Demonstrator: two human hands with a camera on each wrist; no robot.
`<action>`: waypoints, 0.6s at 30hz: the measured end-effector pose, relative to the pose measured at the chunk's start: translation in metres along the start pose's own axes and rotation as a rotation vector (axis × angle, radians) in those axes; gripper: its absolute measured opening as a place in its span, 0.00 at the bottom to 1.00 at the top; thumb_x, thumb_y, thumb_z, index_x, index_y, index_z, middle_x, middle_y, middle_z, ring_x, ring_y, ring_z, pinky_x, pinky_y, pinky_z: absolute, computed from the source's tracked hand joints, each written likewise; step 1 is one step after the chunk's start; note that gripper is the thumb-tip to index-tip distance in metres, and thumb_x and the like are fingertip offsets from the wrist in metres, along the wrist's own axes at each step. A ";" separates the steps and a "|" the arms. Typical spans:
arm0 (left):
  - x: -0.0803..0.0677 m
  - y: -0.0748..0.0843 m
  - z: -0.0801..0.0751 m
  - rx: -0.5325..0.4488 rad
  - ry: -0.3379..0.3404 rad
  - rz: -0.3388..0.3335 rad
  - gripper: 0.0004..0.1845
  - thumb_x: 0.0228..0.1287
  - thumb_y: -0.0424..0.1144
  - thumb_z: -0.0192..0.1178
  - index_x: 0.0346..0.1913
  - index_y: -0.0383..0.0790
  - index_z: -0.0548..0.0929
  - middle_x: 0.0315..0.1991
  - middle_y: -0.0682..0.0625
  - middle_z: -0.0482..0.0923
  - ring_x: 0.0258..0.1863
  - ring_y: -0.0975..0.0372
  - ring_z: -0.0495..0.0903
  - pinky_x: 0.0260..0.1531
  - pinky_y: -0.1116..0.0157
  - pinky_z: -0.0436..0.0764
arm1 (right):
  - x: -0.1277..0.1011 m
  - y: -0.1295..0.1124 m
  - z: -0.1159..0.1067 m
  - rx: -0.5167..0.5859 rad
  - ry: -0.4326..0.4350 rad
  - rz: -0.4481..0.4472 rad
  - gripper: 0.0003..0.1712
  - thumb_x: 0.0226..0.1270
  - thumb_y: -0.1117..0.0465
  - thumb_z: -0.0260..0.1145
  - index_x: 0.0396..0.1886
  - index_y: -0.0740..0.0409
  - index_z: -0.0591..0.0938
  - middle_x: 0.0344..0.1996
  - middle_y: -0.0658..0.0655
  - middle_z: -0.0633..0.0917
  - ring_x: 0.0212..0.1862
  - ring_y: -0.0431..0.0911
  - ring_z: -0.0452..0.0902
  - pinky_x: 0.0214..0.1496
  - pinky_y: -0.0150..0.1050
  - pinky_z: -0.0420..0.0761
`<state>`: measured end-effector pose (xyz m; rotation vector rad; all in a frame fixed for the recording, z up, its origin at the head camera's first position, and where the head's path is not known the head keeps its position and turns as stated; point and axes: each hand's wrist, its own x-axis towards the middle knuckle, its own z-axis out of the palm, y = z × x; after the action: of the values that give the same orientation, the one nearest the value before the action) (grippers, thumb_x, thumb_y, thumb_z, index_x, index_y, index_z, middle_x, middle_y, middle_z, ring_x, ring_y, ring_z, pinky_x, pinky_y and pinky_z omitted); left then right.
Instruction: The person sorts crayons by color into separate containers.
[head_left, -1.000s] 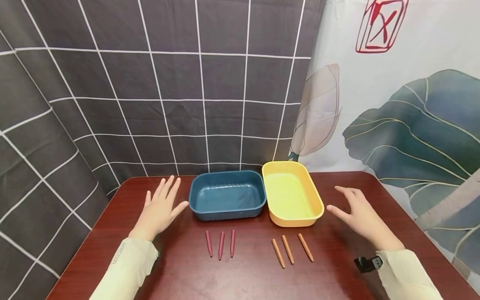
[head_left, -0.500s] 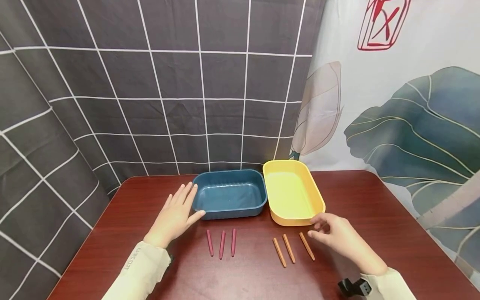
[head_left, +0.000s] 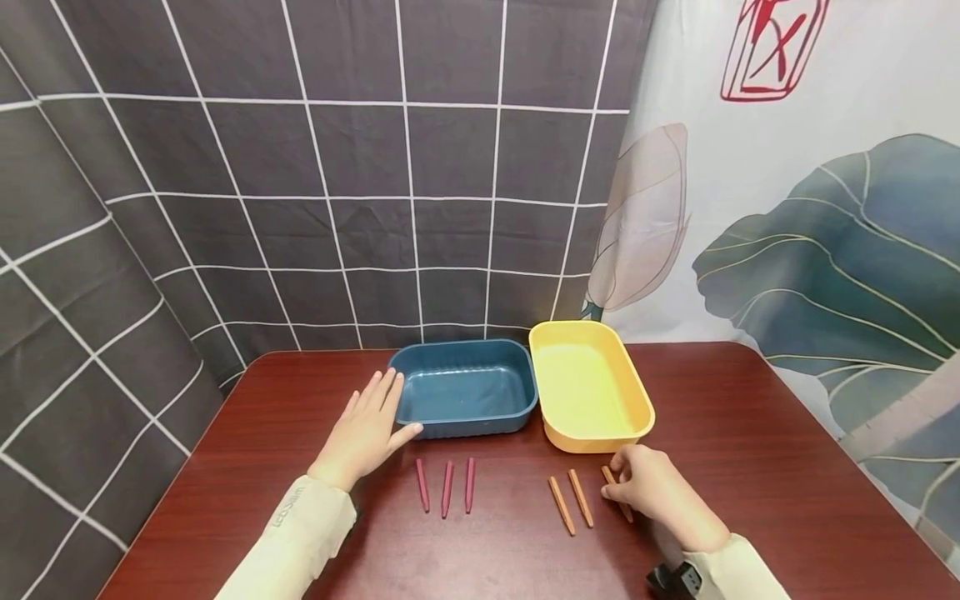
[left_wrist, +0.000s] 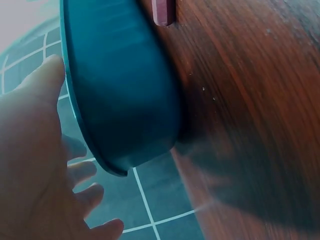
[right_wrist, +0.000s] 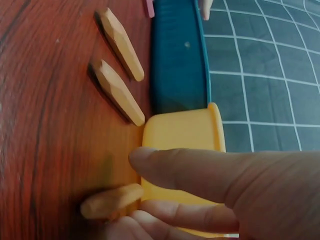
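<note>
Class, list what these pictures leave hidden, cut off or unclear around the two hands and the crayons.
- Rightmost orange crayon: head view, mostly hidden under the right hand; the grip is unclear.
- Left hand: left wrist view, cut off by the edge; contact with the blue tub is uncertain.
- Red crayon: cropped at the top edge.

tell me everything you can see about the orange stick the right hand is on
The orange stick is short, faceted and tapered, waxy like a crayon, lying flat on the dark red table. It is the rightmost of three orange sticks, just in front of the yellow tray. The right hand covers most of it; its fingers curl over it, leaving one rounded end showing in the right wrist view. Whether it has left the table cannot be told.
</note>
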<state>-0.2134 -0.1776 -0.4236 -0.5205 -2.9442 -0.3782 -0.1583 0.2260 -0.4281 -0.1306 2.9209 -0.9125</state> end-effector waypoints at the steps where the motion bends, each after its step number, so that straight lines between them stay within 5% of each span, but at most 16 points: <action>1: 0.000 0.000 0.000 0.003 -0.005 -0.002 0.47 0.70 0.59 0.60 0.77 0.28 0.58 0.77 0.33 0.56 0.78 0.41 0.50 0.73 0.40 0.56 | 0.000 0.000 0.001 -0.003 0.000 0.005 0.16 0.47 0.67 0.80 0.31 0.63 0.80 0.18 0.50 0.77 0.21 0.42 0.73 0.28 0.38 0.75; 18: 0.003 0.000 0.006 -0.015 -0.068 -0.027 0.49 0.71 0.59 0.58 0.77 0.24 0.53 0.79 0.32 0.50 0.79 0.42 0.47 0.75 0.43 0.53 | 0.001 0.000 0.006 0.026 0.010 0.040 0.14 0.47 0.74 0.76 0.29 0.61 0.77 0.17 0.50 0.76 0.18 0.42 0.72 0.26 0.38 0.75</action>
<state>-0.2165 -0.1755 -0.4291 -0.5051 -3.0189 -0.3930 -0.1591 0.2227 -0.4329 -0.0662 2.9084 -0.9478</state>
